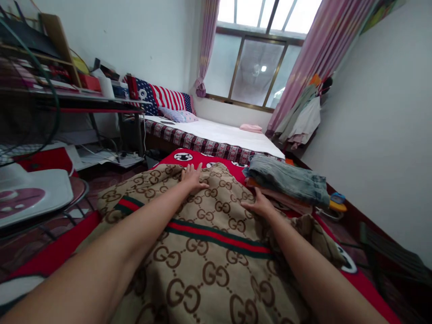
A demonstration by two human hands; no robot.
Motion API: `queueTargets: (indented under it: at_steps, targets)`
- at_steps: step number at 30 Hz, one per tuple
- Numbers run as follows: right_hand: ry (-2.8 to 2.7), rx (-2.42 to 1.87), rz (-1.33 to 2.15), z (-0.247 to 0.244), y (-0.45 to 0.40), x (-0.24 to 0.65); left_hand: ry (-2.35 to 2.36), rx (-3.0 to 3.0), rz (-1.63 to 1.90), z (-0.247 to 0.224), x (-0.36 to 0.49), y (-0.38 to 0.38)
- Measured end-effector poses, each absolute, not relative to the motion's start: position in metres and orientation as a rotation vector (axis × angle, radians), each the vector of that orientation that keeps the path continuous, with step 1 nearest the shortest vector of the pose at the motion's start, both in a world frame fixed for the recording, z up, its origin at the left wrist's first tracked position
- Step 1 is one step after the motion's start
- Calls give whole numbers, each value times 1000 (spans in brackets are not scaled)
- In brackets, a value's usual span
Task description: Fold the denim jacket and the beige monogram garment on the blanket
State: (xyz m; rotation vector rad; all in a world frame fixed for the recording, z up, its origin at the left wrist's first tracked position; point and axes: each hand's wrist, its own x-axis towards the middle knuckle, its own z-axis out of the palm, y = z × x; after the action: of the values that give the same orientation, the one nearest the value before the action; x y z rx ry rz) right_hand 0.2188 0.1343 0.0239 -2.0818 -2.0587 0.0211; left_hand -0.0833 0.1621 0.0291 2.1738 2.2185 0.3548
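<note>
A red printed sheet (67, 238) lies beneath my tan cloth (216, 211), patterned with readable paired Gs, its near edge cut off. My left hand (193, 178) spreads wide on its far part; my right hand (262, 206), thumb and fingers apart, is beside folded jeans (283, 177). Far left, a fan (56, 101) blurs, cut off.

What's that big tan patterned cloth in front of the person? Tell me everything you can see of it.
The tan cloth bears brown paired G shapes and a green-red-green stripe across it. It looks like soft fabric, spread but wrinkled and bunched at the right, over a red cover. The left hand rests on it, fingers spread; the right hand seems to touch it too. Its near edge is out of view.
</note>
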Motion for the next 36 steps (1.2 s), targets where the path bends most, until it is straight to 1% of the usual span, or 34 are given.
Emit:
queueTargets:
  at_steps: [2, 4, 6, 9, 11, 13, 15, 17, 19, 21, 25, 27, 29, 32, 36]
  targets:
    - [-2110, -2079, 2, 17, 133, 207, 2150, 2091, 280, 24, -81, 172]
    - [-2132, -2081, -52, 9, 124, 195, 2122, 2085, 290, 22, -79, 176]
    - [-2185, -1983, -202, 2, 112, 184, 2129, 2086, 346, 21, -73, 172]
    - [-2324, -1574, -554, -2, 91, 173, 2172, 2079, 418, 16, -61, 153]
    - [-2351, -1235, -690, 0, 76, 174, 2167, 2120, 508, 10, -61, 132]
    - [-2330, -952, -735, 5, 60, 184, 2044, 2221, 697, 1, -73, 107]
    - [-2355, -719, -702, 9, 39, 200, 1826, 2335, 874, -5, -97, 81]
    - [-2450, -599, -593, 10, 15, 220, 1587, 2437, 863, -6, -126, 55]
    - [-2544, -629, -446, 8, -9, 237, 1348, 2533, 691, -2, -153, 30]
    - [-2582, -721, -326, 4, -28, 249, 1216, 2582, 530, 4, -169, 8]
    - [-2548, -866, -171, -2, -45, 254, 1384, 2500, 478, 18, -172, -23]
    - [-2517, -1003, -164, -1, -49, 250, 1409, 2464, 480, 23, -164, -30]
    - [-2551, -1105, -218, 5, -52, 245, 1337, 2496, 450, 27, -156, -34]
    - [-2769, -1160, -232, 25, -56, 236, 1237, 2541, 332, 36, -147, -38]
    - [-2968, -1232, -20, 78, -30, 231, 1209, 2473, 174, 71, -142, -18]
